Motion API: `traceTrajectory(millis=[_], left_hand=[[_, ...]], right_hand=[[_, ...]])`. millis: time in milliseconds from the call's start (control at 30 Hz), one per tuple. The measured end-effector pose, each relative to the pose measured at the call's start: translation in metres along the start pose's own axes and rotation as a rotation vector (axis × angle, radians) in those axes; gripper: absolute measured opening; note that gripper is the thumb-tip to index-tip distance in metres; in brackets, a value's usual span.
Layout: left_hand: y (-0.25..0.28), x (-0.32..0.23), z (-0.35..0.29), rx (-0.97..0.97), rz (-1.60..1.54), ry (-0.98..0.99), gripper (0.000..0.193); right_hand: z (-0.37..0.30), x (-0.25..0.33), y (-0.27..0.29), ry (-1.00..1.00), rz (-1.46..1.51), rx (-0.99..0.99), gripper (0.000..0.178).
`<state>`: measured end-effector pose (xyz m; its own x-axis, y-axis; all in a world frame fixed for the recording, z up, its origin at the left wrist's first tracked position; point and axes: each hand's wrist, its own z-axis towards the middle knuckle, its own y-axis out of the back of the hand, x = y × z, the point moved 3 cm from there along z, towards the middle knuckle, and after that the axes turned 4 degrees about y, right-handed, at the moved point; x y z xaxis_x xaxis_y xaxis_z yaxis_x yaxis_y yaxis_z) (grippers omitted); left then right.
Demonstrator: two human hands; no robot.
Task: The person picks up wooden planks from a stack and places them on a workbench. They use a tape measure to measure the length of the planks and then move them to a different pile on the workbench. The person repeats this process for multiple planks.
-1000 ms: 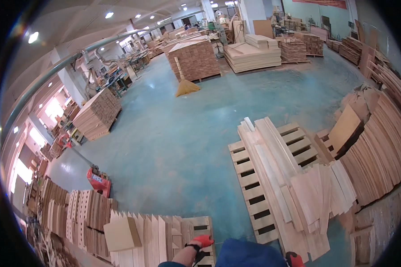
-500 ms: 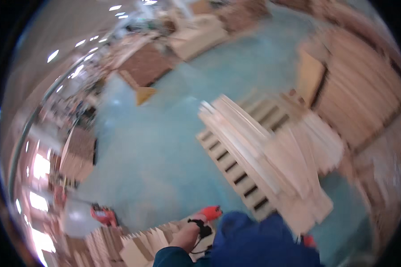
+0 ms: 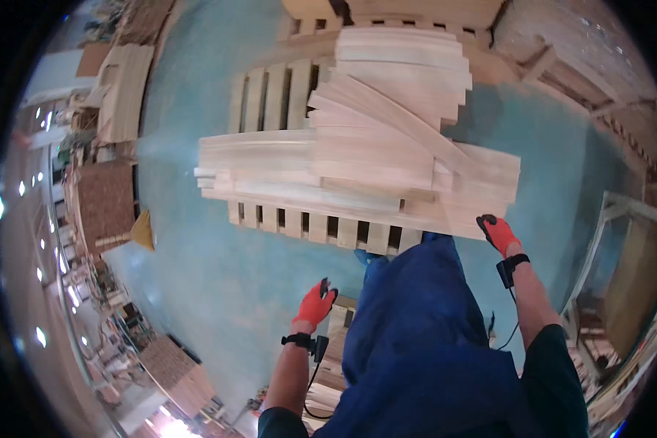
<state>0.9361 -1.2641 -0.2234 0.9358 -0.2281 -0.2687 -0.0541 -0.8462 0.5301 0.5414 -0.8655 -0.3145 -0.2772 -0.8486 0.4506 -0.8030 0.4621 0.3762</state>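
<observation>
My left hand [image 3: 316,305], in a red glove with dark fingertips, hangs low in front of me, its fingers loosely bent and apart with nothing in them. My right hand [image 3: 498,233], gloved alike, is beside the right end of the light wooden boards [image 3: 376,150]. Its fingers are slightly curled, and I see nothing held in them; whether they touch the wood is unclear. The boards lie in a loose, partly fanned stack, some crosswise, on a slatted wooden pallet [image 3: 281,221] right before me. Black bands with small boxes and cables sit on both wrists.
More stacked wood [image 3: 126,91] stands at the far left, with a brown block stack [image 3: 106,204] and a yellow wedge-shaped piece [image 3: 143,230] nearer. A framed panel [image 3: 628,281] is at the right. Wooden pieces [image 3: 328,379] lie beside my left leg. The floor [image 3: 197,277] is blue-green.
My view has turned right, and the pallet with boards now lies straight ahead and closer. Both arms have come further into view; my right hand has risen beside the boards' right end.
</observation>
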Motion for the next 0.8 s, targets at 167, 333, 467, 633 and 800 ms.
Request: traceTrajectory(millis=[167,333,467,633,800], left_hand=[[-0.008,-0.022,0.162,-0.071,-0.143,-0.098,0.061],[-0.022,-0.030,0.298,-0.290,-0.047,-0.146,0.069],[-0.034,-0.019,0.357,-0.351,-0.245,-0.082,0.072],[-0.070,0.013,0.364,-0.208,-0.279,-0.078,0.067],[-0.087,0.035,0.347,0.037,-0.532,0.079,0.064]], right_hand=[[0.076,-0.078,-0.072,0.047,0.236,-0.205,0.041],[0.127,-0.131,-0.164,-0.018,0.421,-0.180,0.047],[0.158,-0.116,-0.219,-0.011,0.710,-0.089,0.054],[0.179,-0.127,-0.247,0.034,0.737,-0.025,0.053],[0.243,-0.125,-0.227,0.198,0.658,-0.116,0.042]])
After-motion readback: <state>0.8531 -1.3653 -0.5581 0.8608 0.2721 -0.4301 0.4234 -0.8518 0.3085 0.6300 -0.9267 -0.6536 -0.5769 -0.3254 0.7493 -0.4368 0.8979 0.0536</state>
